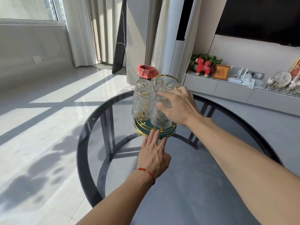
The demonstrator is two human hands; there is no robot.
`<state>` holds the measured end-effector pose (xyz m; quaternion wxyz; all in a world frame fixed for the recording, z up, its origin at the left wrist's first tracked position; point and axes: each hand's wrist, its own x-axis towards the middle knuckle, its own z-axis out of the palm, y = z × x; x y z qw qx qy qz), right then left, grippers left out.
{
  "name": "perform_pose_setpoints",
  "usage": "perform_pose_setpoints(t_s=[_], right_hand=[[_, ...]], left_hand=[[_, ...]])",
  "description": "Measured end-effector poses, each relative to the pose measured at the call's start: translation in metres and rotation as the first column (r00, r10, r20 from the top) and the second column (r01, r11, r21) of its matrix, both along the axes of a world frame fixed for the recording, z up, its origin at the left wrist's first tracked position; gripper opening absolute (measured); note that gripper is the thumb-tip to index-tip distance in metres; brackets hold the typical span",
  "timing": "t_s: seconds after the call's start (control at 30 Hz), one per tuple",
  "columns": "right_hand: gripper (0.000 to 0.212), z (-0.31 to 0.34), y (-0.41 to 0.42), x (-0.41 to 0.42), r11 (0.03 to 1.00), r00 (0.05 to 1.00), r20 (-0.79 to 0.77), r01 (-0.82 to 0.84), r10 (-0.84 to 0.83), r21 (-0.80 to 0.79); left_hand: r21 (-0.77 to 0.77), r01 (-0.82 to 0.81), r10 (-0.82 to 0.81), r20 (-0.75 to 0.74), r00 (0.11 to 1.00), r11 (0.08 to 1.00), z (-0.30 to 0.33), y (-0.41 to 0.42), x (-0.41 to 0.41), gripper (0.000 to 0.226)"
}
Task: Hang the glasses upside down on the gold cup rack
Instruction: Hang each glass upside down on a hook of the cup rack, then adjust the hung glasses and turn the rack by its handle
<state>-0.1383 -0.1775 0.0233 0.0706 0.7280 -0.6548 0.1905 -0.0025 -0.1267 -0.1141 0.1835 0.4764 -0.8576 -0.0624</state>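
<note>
The gold cup rack (172,79) stands on a green, gold-rimmed round base (138,125) near the far side of a round glass table (203,184). Several ribbed clear glasses hang upside down on it. My right hand (180,108) grips the nearest glass (159,118) from the right side, fingers around its upper part. A second glass (141,105) hangs to its left, with others behind. My left hand (154,153) lies flat on the table, straight fingertips touching the base's front rim.
A bin with a red bag (147,72) stands on the floor behind the table. A low white cabinet (227,88) with a red toy horse and ornaments runs along the right wall. Sunlit floor lies to the left.
</note>
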Motion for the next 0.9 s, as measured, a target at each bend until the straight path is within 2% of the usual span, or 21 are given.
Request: perform_pose_setpoints(t_s=[0.17, 0.3, 0.37, 0.43, 0.5, 0.6, 0.73, 0.9], right_hand=[[0.058, 0.001, 0.01, 0.001, 1.0, 1.0, -0.014, -0.022, 0.022, 0.005], [0.043, -0.002, 0.034, -0.006, 0.976, 0.986, 0.154, -0.034, 0.069, -0.215], [0.04, 0.003, 0.035, -0.013, 0.965, 0.976, 0.212, 0.014, 0.043, -0.262], [0.049, 0.016, 0.022, -0.02, 0.986, 0.963, 0.27, 0.045, 0.0, -0.159], [0.056, 0.029, 0.003, -0.023, 1.0, 0.939, 0.344, 0.014, -0.023, 0.026], [0.054, 0.036, -0.022, -0.023, 0.983, 0.883, 0.463, -0.008, -0.08, 0.186], [0.042, 0.037, -0.028, -0.031, 0.992, 0.868, 0.493, 0.005, -0.067, 0.126], [0.017, 0.041, -0.001, -0.038, 0.999, 0.891, 0.452, 0.052, -0.047, 0.003]], left_hand=[[-0.007, -0.019, 0.019, 0.016, 1.0, 1.0, 0.0, 0.0, -0.001, 0.068], [0.015, -0.031, 0.031, 0.012, 0.999, 0.999, 0.002, 0.001, -0.002, 0.073], [0.03, -0.038, 0.039, -0.039, 0.998, 0.999, 0.006, 0.001, -0.004, 0.075], [0.023, -0.056, 0.057, -0.081, 0.995, 0.998, 0.009, 0.001, -0.007, 0.074], [0.048, -0.065, 0.069, -0.088, 0.994, 0.997, 0.01, 0.002, -0.008, 0.076], [0.07, -0.061, 0.063, -0.033, 0.997, 0.996, 0.008, 0.005, -0.006, 0.075], [-0.067, -0.01, 0.003, -0.095, 0.995, 0.998, 0.016, 0.008, 0.005, 0.047], [-0.26, -0.036, -0.047, -0.306, 0.951, 0.965, 0.047, 0.022, 0.007, 0.004]])
